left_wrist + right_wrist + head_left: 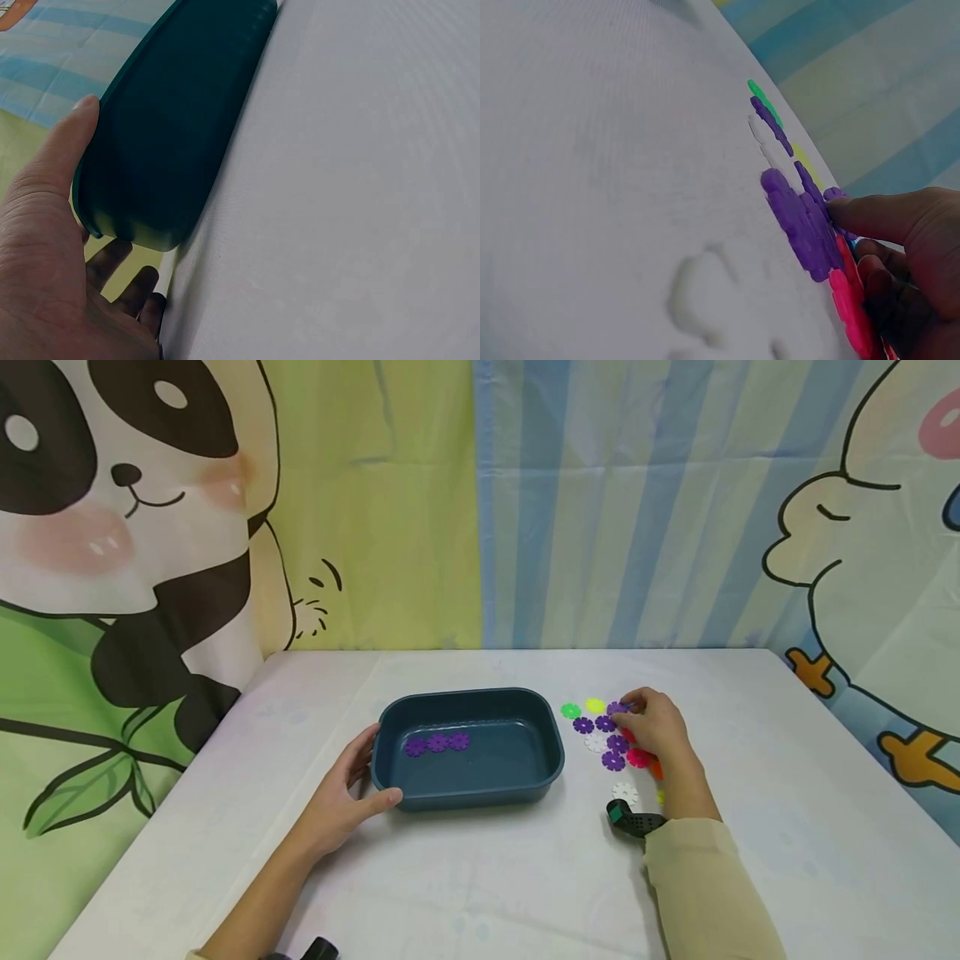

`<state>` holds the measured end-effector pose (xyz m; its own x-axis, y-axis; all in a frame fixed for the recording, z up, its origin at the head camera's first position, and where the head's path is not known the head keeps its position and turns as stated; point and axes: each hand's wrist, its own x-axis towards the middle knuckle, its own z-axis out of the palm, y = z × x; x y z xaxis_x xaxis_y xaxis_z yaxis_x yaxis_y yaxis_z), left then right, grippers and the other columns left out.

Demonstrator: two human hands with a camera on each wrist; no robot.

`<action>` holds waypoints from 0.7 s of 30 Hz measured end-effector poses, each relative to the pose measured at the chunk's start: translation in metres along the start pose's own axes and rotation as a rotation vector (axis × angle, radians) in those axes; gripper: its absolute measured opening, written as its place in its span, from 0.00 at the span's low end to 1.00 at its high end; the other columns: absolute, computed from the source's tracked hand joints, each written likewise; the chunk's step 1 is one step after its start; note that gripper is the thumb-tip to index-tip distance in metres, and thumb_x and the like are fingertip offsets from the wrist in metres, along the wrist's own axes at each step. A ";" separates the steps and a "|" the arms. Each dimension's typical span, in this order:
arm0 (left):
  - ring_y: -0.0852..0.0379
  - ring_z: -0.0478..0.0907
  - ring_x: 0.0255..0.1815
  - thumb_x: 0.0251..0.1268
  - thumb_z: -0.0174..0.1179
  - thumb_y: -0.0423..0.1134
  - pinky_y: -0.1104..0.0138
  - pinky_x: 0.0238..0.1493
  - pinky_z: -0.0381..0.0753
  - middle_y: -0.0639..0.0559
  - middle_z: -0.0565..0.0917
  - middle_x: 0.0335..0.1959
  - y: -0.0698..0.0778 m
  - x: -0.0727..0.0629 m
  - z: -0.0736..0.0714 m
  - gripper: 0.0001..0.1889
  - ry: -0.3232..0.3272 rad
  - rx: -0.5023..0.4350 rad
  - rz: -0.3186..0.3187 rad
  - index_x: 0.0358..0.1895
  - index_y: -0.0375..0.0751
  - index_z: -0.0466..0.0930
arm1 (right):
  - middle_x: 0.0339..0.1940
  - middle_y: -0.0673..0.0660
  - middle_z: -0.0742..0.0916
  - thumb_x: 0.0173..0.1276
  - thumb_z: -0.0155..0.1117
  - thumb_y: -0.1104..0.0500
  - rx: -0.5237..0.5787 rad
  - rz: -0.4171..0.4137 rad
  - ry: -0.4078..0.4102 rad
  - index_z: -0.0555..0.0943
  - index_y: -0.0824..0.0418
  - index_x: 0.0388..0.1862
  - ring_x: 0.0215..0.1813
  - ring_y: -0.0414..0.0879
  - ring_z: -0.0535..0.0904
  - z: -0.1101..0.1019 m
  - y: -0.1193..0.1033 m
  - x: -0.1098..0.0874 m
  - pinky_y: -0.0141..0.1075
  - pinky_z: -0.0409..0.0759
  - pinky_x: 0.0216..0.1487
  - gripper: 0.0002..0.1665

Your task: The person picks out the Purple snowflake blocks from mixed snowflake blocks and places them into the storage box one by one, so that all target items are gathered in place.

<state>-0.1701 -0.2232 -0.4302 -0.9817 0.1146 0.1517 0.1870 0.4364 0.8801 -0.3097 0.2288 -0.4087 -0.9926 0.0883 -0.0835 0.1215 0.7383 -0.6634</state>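
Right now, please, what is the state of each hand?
Left hand: closed, holding the dark blue tray at its left end.
Right hand: closed, pinching a purple piece with thumb and fingers.

The head view is bright, the wrist views dimmer (nearest white piece (724, 307) blurred).

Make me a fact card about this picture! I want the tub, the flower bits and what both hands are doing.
Tub: dark blue tub, on the white table
Inside: three purple flower pieces in a row
Outside, right of tub: green piece, yellow piece, loose purple pieces, white pieces, pinkish-red piece, orange piece
Left hand: holds the tub's left end
Right hand: fingertips at one purple piece; can't tell if it's pinched
Behind: cartoon panda
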 end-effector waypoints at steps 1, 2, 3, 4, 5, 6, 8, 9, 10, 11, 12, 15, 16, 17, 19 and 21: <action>0.42 0.61 0.80 0.64 0.72 0.45 0.41 0.79 0.59 0.43 0.65 0.80 0.000 0.000 0.000 0.50 0.002 0.002 -0.003 0.84 0.57 0.50 | 0.62 0.70 0.77 0.76 0.66 0.53 0.014 0.005 0.001 0.73 0.65 0.68 0.59 0.64 0.72 0.000 0.000 0.000 0.57 0.76 0.69 0.28; 0.41 0.61 0.80 0.64 0.72 0.45 0.40 0.79 0.59 0.43 0.65 0.80 0.000 0.000 0.000 0.50 0.002 0.005 -0.003 0.84 0.57 0.50 | 0.62 0.69 0.78 0.75 0.66 0.53 0.024 0.011 0.005 0.72 0.64 0.68 0.59 0.63 0.73 0.000 -0.001 0.000 0.56 0.78 0.67 0.28; 0.41 0.61 0.80 0.64 0.72 0.45 0.40 0.79 0.59 0.43 0.65 0.80 0.000 0.000 0.000 0.50 0.003 0.007 -0.005 0.84 0.57 0.50 | 0.61 0.69 0.78 0.75 0.67 0.53 0.031 0.016 0.009 0.72 0.64 0.68 0.58 0.62 0.73 0.000 -0.001 -0.001 0.53 0.80 0.65 0.28; 0.41 0.61 0.80 0.64 0.72 0.45 0.40 0.79 0.59 0.43 0.65 0.80 0.000 0.000 0.000 0.49 0.003 0.009 -0.005 0.84 0.57 0.50 | 0.60 0.69 0.79 0.74 0.67 0.54 0.039 0.021 0.014 0.72 0.63 0.67 0.56 0.61 0.74 0.000 -0.001 -0.001 0.50 0.83 0.60 0.28; 0.41 0.61 0.80 0.64 0.72 0.45 0.40 0.79 0.59 0.43 0.65 0.80 0.000 0.000 0.000 0.49 0.003 0.008 -0.007 0.84 0.57 0.50 | 0.59 0.68 0.79 0.74 0.68 0.53 0.045 0.028 0.018 0.72 0.62 0.67 0.54 0.60 0.75 0.000 -0.001 -0.001 0.46 0.85 0.55 0.28; 0.41 0.61 0.80 0.64 0.72 0.45 0.40 0.79 0.59 0.43 0.65 0.80 0.000 0.000 0.000 0.49 0.002 0.009 -0.007 0.84 0.57 0.50 | 0.57 0.67 0.80 0.74 0.68 0.53 0.048 0.033 0.023 0.73 0.62 0.67 0.52 0.59 0.75 0.000 0.000 -0.001 0.43 0.85 0.50 0.28; 0.41 0.61 0.80 0.64 0.72 0.45 0.40 0.79 0.59 0.43 0.65 0.80 0.000 -0.001 0.000 0.49 0.002 0.008 -0.005 0.84 0.57 0.50 | 0.54 0.66 0.80 0.73 0.69 0.53 0.045 0.037 0.033 0.73 0.61 0.66 0.48 0.57 0.75 0.000 0.000 -0.002 0.36 0.83 0.42 0.27; 0.41 0.62 0.80 0.64 0.72 0.45 0.40 0.79 0.59 0.43 0.65 0.80 0.000 -0.001 0.000 0.49 0.003 0.007 -0.005 0.84 0.58 0.50 | 0.53 0.66 0.80 0.73 0.69 0.52 0.045 0.038 0.036 0.74 0.60 0.66 0.47 0.56 0.75 0.000 0.000 -0.002 0.34 0.81 0.40 0.27; 0.41 0.62 0.80 0.64 0.72 0.45 0.40 0.79 0.60 0.43 0.65 0.80 -0.001 -0.001 -0.001 0.49 0.003 0.005 -0.004 0.84 0.58 0.50 | 0.53 0.65 0.80 0.73 0.69 0.52 0.047 0.038 0.040 0.74 0.60 0.66 0.47 0.55 0.74 0.001 0.000 -0.002 0.33 0.80 0.39 0.27; 0.42 0.62 0.80 0.64 0.72 0.45 0.40 0.79 0.60 0.43 0.65 0.80 -0.001 -0.001 -0.001 0.49 0.003 0.004 -0.004 0.84 0.58 0.50 | 0.53 0.65 0.80 0.73 0.69 0.52 0.048 0.041 0.043 0.75 0.60 0.66 0.47 0.55 0.74 0.001 0.000 -0.002 0.33 0.80 0.40 0.27; 0.42 0.62 0.80 0.64 0.71 0.45 0.40 0.79 0.60 0.44 0.65 0.80 -0.001 -0.001 -0.001 0.49 0.003 0.003 -0.003 0.84 0.58 0.50 | 0.53 0.65 0.81 0.73 0.69 0.51 0.048 0.040 0.047 0.75 0.59 0.66 0.48 0.55 0.75 0.001 0.001 -0.002 0.34 0.81 0.41 0.27; 0.42 0.61 0.80 0.64 0.71 0.45 0.41 0.78 0.60 0.44 0.65 0.80 -0.001 -0.001 -0.001 0.49 0.001 0.001 -0.003 0.84 0.58 0.50 | 0.54 0.66 0.81 0.73 0.69 0.51 0.057 0.040 0.055 0.75 0.60 0.67 0.49 0.56 0.75 0.002 0.002 -0.003 0.37 0.82 0.46 0.28; 0.42 0.62 0.80 0.64 0.71 0.45 0.41 0.78 0.60 0.44 0.65 0.80 0.000 -0.001 -0.001 0.49 0.002 0.001 -0.003 0.84 0.58 0.50 | 0.55 0.66 0.81 0.73 0.69 0.51 0.061 0.040 0.056 0.75 0.60 0.67 0.50 0.56 0.75 0.002 0.002 -0.003 0.37 0.82 0.47 0.28; 0.42 0.61 0.80 0.64 0.72 0.45 0.41 0.78 0.60 0.44 0.65 0.80 0.000 -0.001 -0.001 0.49 0.001 0.001 -0.004 0.84 0.58 0.50 | 0.55 0.66 0.81 0.73 0.69 0.51 0.068 0.043 0.057 0.76 0.59 0.67 0.50 0.56 0.75 0.003 0.002 -0.003 0.37 0.82 0.47 0.28; 0.42 0.61 0.80 0.64 0.72 0.45 0.41 0.79 0.60 0.44 0.65 0.80 0.000 -0.001 -0.001 0.49 0.000 0.000 -0.004 0.84 0.58 0.50 | 0.56 0.66 0.81 0.73 0.69 0.50 0.079 0.044 0.060 0.76 0.59 0.67 0.49 0.55 0.76 0.002 0.003 -0.003 0.34 0.82 0.44 0.28; 0.42 0.61 0.80 0.64 0.72 0.45 0.41 0.79 0.60 0.44 0.65 0.80 0.000 -0.001 -0.001 0.49 0.000 -0.004 -0.004 0.84 0.58 0.50 | 0.56 0.66 0.82 0.73 0.69 0.50 0.095 0.043 0.067 0.76 0.58 0.68 0.47 0.54 0.76 0.001 0.003 -0.003 0.31 0.81 0.40 0.28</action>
<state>-0.1692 -0.2241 -0.4301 -0.9826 0.1132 0.1476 0.1825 0.4338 0.8823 -0.3059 0.2298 -0.4115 -0.9840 0.1657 -0.0657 0.1609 0.6665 -0.7279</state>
